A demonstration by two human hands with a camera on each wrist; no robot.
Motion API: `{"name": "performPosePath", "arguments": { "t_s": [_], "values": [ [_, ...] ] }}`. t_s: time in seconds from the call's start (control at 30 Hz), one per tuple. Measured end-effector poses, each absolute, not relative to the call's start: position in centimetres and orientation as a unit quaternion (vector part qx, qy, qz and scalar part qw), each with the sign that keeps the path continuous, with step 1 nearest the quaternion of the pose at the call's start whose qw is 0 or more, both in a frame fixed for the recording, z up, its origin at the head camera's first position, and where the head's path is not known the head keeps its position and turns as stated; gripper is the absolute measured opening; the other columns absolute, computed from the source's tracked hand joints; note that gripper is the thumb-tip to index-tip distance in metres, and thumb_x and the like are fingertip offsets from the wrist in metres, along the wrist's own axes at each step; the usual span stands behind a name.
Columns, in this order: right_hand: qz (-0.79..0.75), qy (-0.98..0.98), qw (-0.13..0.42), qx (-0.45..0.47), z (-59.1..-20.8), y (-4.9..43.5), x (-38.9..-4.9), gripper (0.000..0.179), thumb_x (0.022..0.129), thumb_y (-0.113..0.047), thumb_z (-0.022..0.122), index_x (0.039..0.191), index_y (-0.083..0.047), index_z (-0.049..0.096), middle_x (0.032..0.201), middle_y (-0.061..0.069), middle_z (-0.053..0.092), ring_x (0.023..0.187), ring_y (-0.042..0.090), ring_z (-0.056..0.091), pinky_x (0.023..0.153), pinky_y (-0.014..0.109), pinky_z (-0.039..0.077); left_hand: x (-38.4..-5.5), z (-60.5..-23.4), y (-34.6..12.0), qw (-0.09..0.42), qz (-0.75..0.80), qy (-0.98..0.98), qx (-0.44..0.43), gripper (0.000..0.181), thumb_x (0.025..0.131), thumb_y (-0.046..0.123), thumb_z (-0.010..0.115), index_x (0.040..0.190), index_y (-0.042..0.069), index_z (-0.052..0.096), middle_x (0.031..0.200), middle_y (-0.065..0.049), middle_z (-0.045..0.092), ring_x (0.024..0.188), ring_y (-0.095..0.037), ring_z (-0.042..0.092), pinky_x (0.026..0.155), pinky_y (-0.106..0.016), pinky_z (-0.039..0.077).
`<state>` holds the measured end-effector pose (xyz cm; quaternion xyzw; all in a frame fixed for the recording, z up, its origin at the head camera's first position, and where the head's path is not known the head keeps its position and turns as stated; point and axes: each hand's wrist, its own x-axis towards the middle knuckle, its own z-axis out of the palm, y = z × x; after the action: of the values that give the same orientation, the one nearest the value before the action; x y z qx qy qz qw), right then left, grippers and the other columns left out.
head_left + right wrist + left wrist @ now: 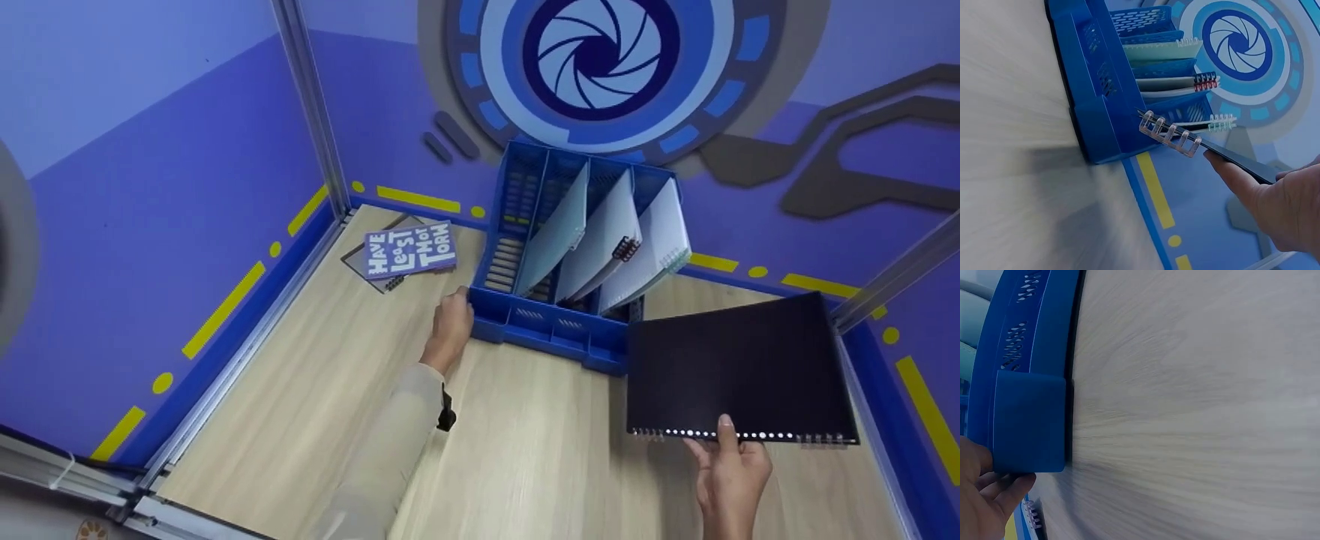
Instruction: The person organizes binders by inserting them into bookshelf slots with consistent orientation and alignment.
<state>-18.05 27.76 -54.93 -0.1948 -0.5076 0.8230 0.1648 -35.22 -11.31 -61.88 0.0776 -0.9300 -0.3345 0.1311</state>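
Observation:
My right hand (731,480) pinches a black spiral notebook (739,367) by its bound edge, thumb on top. The notebook is held flat-side up, to the right of the blue file rack (544,337). In the right wrist view its clear binding rings (1168,134) overlap the rack's front. My left hand (450,326) grips the rack's front left corner, with thumb and fingers on either side of it in the left wrist view. Inside the rack, a pale green notebook (559,236), a white one with dark rings (604,236) and another with green rings (652,244) lean in separate compartments.
On the wooden table (300,420), left of the rack, a purple notebook (411,250) with white lettering lies over a grey one (365,271). Blue printed walls stand behind and at both sides, joined by metal corner posts (311,97).

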Motion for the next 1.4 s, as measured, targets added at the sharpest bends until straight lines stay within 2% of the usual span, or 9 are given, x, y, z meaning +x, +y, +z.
{"name": "performPosePath", "arguments": {
  "t_s": [0.27,0.43,0.67,0.83,0.9,1.23,1.4],
  "values": [
    [0.787,-0.569,0.15,-0.183,-54.6,26.4,-17.7,0.025,0.105,-0.021,0.052,0.123,-0.004,0.052,0.102,-0.006,0.072,0.093,0.004,0.073,0.082,0.03,0.057,-35.7,-61.7,-11.6,0.145,-0.348,-0.923,0.07,0.008,0.092,-0.001,0.06,0.096,0.002,0.066,0.091,-0.016,0.071,0.082,-0.035,0.07,0.071,-0.048,0.055],
    [0.789,-0.574,0.143,-0.165,-54.6,25.4,-17.3,0.028,0.105,-0.019,0.053,0.124,0.002,0.051,0.103,-0.004,0.072,0.095,0.006,0.073,0.084,0.029,0.056,-36.0,-61.6,-11.8,0.149,-0.356,-0.92,0.066,0.007,0.088,-0.003,0.06,0.089,0.003,0.063,0.085,-0.013,0.069,0.078,-0.033,0.068,0.069,-0.047,0.054],
    [0.772,-0.599,0.131,-0.166,-54.8,24.3,-17.2,0.03,0.106,-0.022,0.051,0.13,-0.005,0.052,0.108,-0.007,0.07,0.098,0.003,0.072,0.088,0.029,0.055,-36.1,-61.5,-11.8,0.138,-0.353,-0.923,0.068,0.007,0.087,-0.005,0.061,0.089,0.001,0.062,0.087,-0.016,0.07,0.08,-0.036,0.069,0.069,-0.049,0.054],
    [0.78,-0.593,0.127,-0.155,-54.7,23.8,-17.3,0.041,0.106,-0.021,0.051,0.14,0.0,0.047,0.108,-0.01,0.07,0.099,0.002,0.071,0.089,0.029,0.055,-36.1,-61.4,-11.7,0.131,-0.344,-0.927,0.07,0.008,0.089,-0.004,0.061,0.094,0.001,0.063,0.091,-0.017,0.071,0.083,-0.037,0.07,0.07,-0.049,0.055],
    [0.788,-0.585,0.13,-0.143,-54.6,23.5,-17.4,0.043,0.105,-0.018,0.051,0.142,0.004,0.045,0.109,-0.01,0.071,0.101,0.003,0.07,0.089,0.03,0.055,-36.2,-61.4,-11.6,0.134,-0.343,-0.927,0.07,0.008,0.088,-0.004,0.061,0.093,0.001,0.063,0.09,-0.018,0.071,0.082,-0.038,0.07,0.07,-0.049,0.054],
    [0.776,-0.608,0.137,-0.095,-53.8,20.8,-18.4,0.046,0.106,-0.019,0.05,0.144,0.006,0.045,0.117,-0.004,0.07,0.109,0.007,0.069,0.092,0.032,0.054,-36.4,-61.6,-11.7,0.145,-0.35,-0.923,0.06,0.008,0.086,-0.005,0.061,0.088,0.002,0.061,0.085,-0.017,0.069,0.076,-0.037,0.068,0.067,-0.05,0.053],
    [0.789,-0.595,0.142,-0.061,-53.5,19.1,-19.1,0.044,0.107,-0.016,0.049,0.144,0.008,0.047,0.121,0.003,0.07,0.112,0.013,0.069,0.092,0.036,0.054,-36.3,-61.8,-11.7,0.141,-0.347,-0.925,0.065,0.008,0.087,-0.004,0.06,0.086,0.003,0.059,0.084,-0.017,0.069,0.073,-0.035,0.067,0.065,-0.049,0.053]
  ]
}}
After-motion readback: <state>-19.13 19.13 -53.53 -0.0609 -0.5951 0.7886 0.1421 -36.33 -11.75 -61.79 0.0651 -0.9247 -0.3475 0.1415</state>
